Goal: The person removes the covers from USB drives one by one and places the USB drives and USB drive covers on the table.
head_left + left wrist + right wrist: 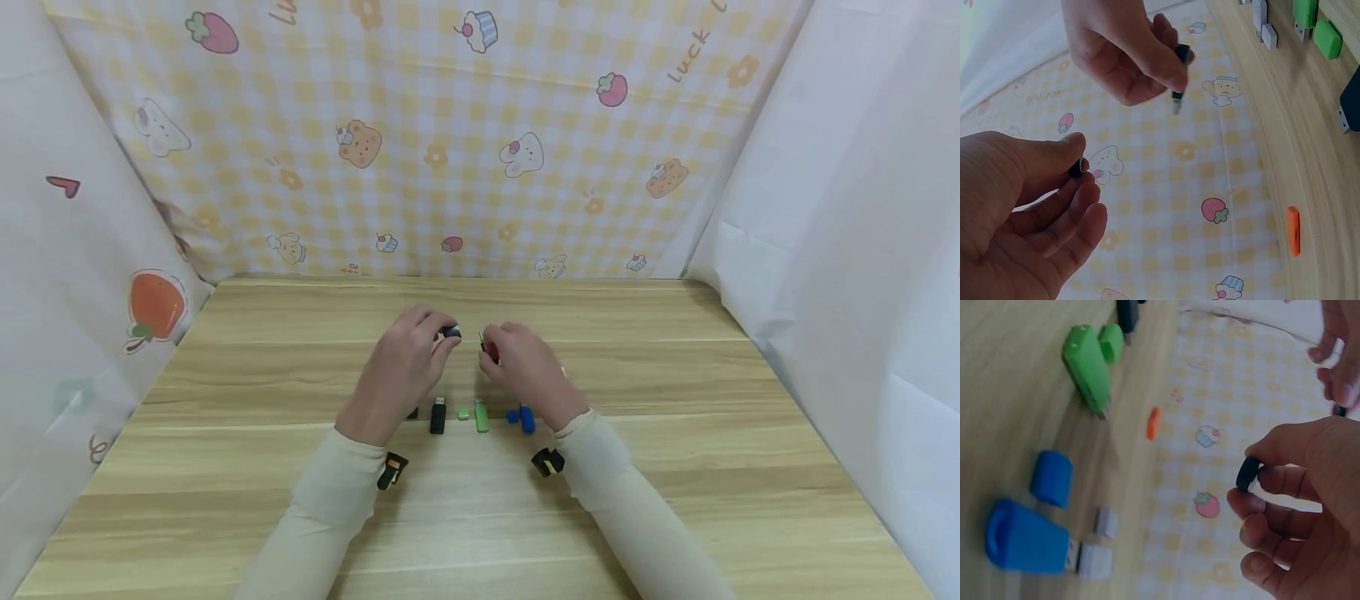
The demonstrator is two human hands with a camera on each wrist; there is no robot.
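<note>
My left hand (397, 362) pinches a small black cap (1076, 167) between thumb and fingertips. My right hand (531, 364) pinches a black USB stick (1182, 55), whose metal plug sticks out past the fingers in the left wrist view. The hands are held apart, a short gap between them, above the table. Below them lie another black USB stick (438, 418), a green USB stick (482, 419) with its green cap (462, 413), and a blue USB stick (528, 420) beside its blue cap (513, 416). A dark piece (413, 413) is partly hidden by the left wrist.
A white USB stick (1095, 561) and a white cap (1107, 522) lie beyond the blue stick in the right wrist view. A slim orange piece (1294, 231) rests on the wooden table (645, 533). A checked cloth (450, 108) hangs behind the table.
</note>
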